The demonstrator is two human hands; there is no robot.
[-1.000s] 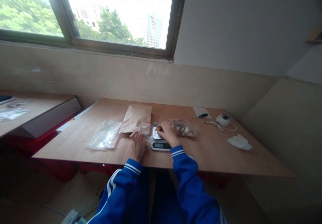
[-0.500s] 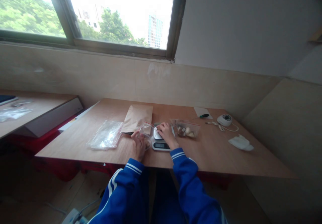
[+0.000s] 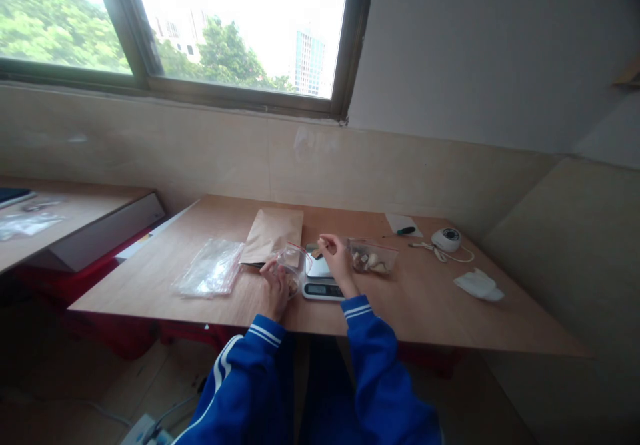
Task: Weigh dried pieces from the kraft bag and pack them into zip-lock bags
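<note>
My left hand (image 3: 276, 288) is closed on a clear zip bag (image 3: 295, 258) with a red seal line, which has small brownish pieces in its lower part. Just right of the bag is a small white digital scale (image 3: 323, 290) with a metal pan and a dark display. Above the pan, my right hand (image 3: 337, 257) is raised with thumb and fingers pinched together; what they hold is too small to name. A small brown piece (image 3: 317, 254) shows at the pan's far side, below the fingertips. The display digits are unreadable.
A filled zip bag (image 3: 375, 260) lies right of the scale. Left are a brown paper pouch (image 3: 275, 232) and a stack of clear bags (image 3: 213, 268). Farther right are a screwdriver (image 3: 406, 230), a white round device (image 3: 445, 238) with a cable, and a crumpled white tissue (image 3: 479, 285).
My right hand has lifted off the scale pan, and its fingers have gone from lying over the pan to a pinch. My left hand and the bag have stayed in place.
</note>
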